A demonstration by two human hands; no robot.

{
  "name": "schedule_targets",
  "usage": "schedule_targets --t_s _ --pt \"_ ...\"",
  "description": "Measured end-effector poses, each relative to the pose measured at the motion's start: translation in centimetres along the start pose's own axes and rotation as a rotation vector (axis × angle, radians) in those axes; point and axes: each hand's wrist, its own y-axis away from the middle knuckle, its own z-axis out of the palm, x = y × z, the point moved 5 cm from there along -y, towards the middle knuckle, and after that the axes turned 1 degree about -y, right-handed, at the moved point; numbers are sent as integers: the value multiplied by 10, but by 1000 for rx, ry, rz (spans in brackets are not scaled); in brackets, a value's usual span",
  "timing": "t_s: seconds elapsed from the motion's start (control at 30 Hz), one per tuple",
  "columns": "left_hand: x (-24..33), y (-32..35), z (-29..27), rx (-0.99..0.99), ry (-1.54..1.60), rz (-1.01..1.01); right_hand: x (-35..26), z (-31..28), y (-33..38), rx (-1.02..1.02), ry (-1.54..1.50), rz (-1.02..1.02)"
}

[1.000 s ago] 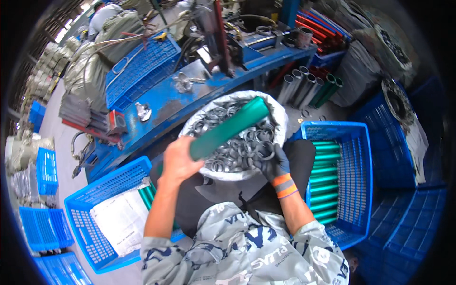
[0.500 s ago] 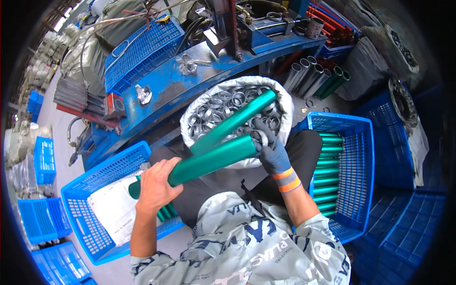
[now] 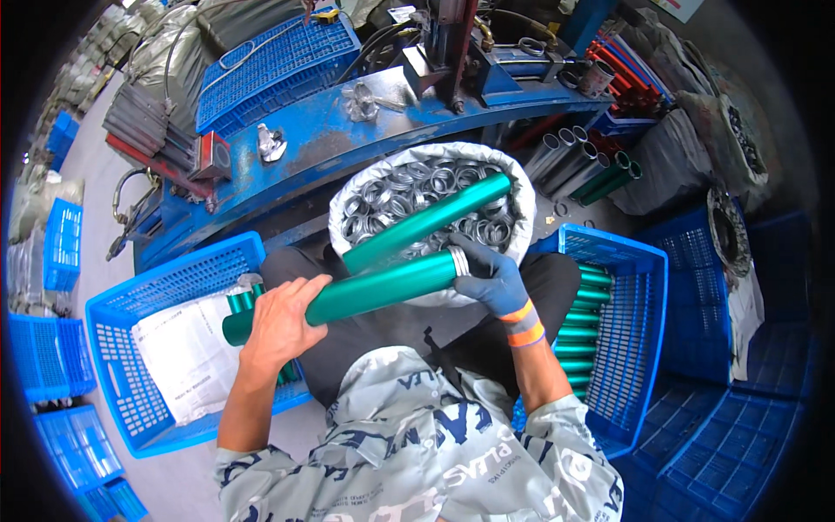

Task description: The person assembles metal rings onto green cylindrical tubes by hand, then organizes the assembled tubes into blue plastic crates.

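My bare left hand (image 3: 285,317) is closed around a shiny green metal tube (image 3: 378,291), near its left end. At the tube's right end sits a silver ridged ring (image 3: 459,261). My right hand (image 3: 493,280), in a dark grey-blue glove, grips this ring with thumb and fingers against the tube's mouth. How far the ring goes onto the tube I cannot tell. Just beyond, a second green tube (image 3: 426,224) lies slanted across a white sack (image 3: 526,204) full of loose silver rings (image 3: 378,193).
A blue crate (image 3: 657,331) of green tubes stands at my right. Another blue crate (image 3: 111,383) at my left holds white sheeting and several green tubes. Ahead runs a blue metal bench (image 3: 322,130) with machinery. Silver and green tubes (image 3: 609,184) stand beyond the sack, at right.
The ring in my right hand has come up to the tube's right end and now lines up with it. My left hand keeps its hold; the whole view has shifted slightly.
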Motion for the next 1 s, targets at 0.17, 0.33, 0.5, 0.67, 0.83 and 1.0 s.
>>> schedule_targets --t_s 0.17,0.33,0.5,0.67,0.83,1.0 --pt "-5 5 5 -11 -18 -66 -17 4 -11 -89 55 -93" --pt "-31 29 -5 218 568 -232 21 -137 -42 179 617 22" --pt "-29 28 -12 544 1220 -141 55 -116 -62 82 1831 -79" --pt "-13 7 13 624 1402 -158 93 -136 -70 216 1988 -91" --pt "-22 28 55 754 1755 -400 47 -76 -45 65 1466 -238" --pt "-11 13 92 701 1974 -490 -6 -9 -6 -58 337 -189"
